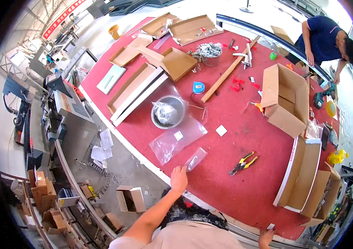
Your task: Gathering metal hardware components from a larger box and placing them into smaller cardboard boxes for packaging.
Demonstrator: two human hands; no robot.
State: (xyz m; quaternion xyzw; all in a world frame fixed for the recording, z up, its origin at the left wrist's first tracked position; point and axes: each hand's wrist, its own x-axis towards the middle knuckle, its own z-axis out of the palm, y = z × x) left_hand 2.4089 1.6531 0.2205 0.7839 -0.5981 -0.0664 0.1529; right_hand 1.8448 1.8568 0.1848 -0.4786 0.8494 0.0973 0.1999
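At the near edge of the red table my left hand point(179, 179) has its fingers closed at the corner of a small clear plastic bag point(197, 158), which lies flat. Lower right, by the table's edge, my right hand point(266, 238) pinches a small white card-like piece point(271, 226). Beyond the left hand lies a larger clear plastic bag point(178, 141) with a white label. Behind that stands a metal bowl point(176, 124) holding a silvery plastic-wrapped bundle point(166, 113). Yellow-handled pliers point(243, 164) and a white square point(221, 130) rest between the hands and the bowl.
An open cardboard box point(286, 99) and long open cartons point(298, 174) stand on the right. Flat cardboard trays point(176, 62), a tub of metal parts point(210, 54), a wooden strip point(230, 68) and a blue tape measure point(198, 87) lie farther back. Another person point(325, 39) bends over the far right side.
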